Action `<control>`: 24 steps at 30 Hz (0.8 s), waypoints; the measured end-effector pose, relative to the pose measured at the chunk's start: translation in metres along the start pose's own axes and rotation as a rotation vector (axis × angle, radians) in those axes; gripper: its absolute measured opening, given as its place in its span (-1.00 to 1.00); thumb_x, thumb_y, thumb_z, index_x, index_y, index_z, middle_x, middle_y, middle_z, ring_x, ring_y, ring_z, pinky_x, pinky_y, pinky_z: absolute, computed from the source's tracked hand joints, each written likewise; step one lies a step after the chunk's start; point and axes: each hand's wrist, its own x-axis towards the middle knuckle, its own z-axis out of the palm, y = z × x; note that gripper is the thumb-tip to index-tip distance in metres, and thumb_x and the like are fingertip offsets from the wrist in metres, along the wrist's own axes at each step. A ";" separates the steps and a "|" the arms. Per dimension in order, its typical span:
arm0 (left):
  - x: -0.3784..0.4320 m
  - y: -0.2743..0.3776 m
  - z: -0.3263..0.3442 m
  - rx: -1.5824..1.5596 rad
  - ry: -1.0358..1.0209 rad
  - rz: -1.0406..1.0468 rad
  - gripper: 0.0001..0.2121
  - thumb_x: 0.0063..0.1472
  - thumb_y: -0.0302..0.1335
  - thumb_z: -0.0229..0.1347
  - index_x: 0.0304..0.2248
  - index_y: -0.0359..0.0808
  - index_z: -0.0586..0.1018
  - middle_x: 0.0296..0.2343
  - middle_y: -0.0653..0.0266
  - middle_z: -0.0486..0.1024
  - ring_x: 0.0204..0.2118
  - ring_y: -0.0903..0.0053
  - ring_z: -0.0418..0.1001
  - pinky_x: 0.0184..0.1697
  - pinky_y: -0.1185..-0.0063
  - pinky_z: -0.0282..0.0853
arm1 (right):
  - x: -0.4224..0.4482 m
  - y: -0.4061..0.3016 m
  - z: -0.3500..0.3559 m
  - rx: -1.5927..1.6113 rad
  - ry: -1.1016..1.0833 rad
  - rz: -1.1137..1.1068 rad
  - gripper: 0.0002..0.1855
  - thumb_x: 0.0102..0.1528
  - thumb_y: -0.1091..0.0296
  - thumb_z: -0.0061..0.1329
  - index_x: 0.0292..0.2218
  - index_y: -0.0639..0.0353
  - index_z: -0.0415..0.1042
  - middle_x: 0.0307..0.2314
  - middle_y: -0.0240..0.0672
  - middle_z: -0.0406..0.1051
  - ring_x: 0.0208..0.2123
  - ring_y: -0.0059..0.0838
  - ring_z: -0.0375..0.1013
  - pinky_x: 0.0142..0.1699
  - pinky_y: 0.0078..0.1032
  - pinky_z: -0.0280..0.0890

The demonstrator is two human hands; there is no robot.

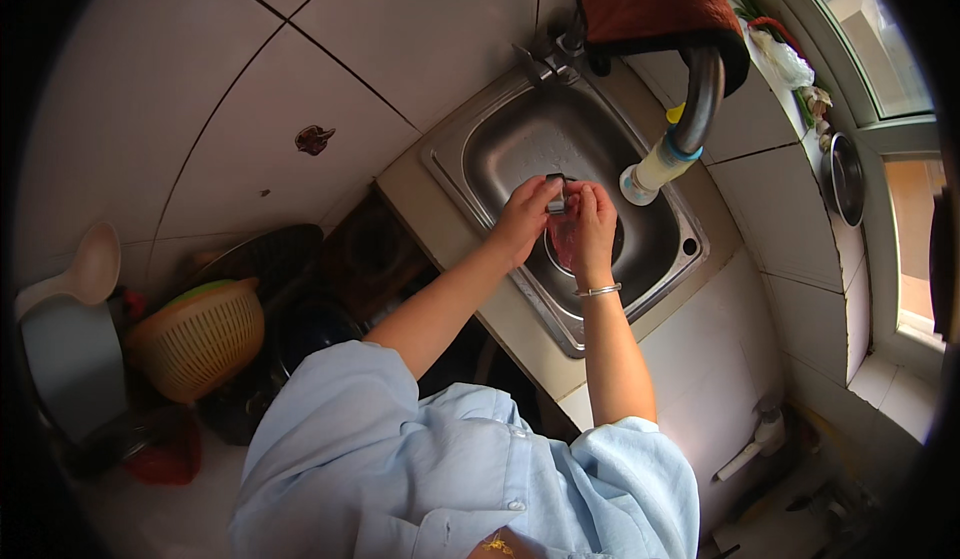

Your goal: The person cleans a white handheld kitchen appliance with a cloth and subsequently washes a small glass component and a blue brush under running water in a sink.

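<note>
Both of my hands are over a stainless steel sink (517, 128). My left hand (520, 221) grips a small shiny metal piece with a dark top edge (556, 194); its exact kind is unclear. Beside it, my right hand (593, 225) has its fingertips pinched together, partly hiding what is between them. A pinkish-red, wet-looking thing (562, 240) shows between and below the hands, above a round rim in the basin. Whether it hangs from my fingers or lies lower, I cannot tell. A silver bangle (598, 290) circles my right wrist.
A curved metal spout (703, 101) with a pale filter head (651, 173) reaches over the basin's right side, under a red-brown cloth (664, 4). At the left stand a yellow plastic colander (199, 341) and a pale ladle (97, 263). A small metal bowl (844, 180) sits by the window.
</note>
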 end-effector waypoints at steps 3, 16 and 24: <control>0.020 0.018 -0.009 -0.080 0.044 0.051 -0.81 0.26 -0.29 -0.04 -0.23 -0.20 0.44 -0.29 0.37 0.45 -0.24 0.60 0.42 -0.17 0.55 0.32 | 0.019 0.001 0.021 0.094 0.004 -0.049 -0.73 0.26 0.36 -0.31 -0.28 0.30 0.41 -0.48 -0.39 0.38 -0.45 -0.65 0.34 -0.37 -0.66 0.28; 0.116 0.112 -0.018 -0.066 0.175 0.418 -0.81 0.27 -0.31 -0.09 -0.27 -0.25 0.41 -0.30 0.27 0.43 -0.28 0.48 0.44 -0.19 0.47 0.39 | 0.133 -0.031 0.120 0.045 0.015 -0.151 -0.63 0.26 0.32 -0.35 -0.03 0.33 0.32 -0.29 -0.28 0.42 -0.25 -0.55 0.38 -0.16 -0.59 0.24; 0.128 0.102 -0.027 -0.042 0.138 0.457 -0.75 0.25 -0.23 -0.04 -0.29 -0.28 0.41 -0.34 0.29 0.41 -0.30 0.53 0.41 -0.24 0.54 0.37 | 0.144 -0.002 0.128 -0.036 0.091 -0.265 -0.68 0.24 0.37 -0.34 -0.11 0.28 0.40 -0.35 -0.38 0.43 -0.33 -0.60 0.34 -0.19 -0.61 0.24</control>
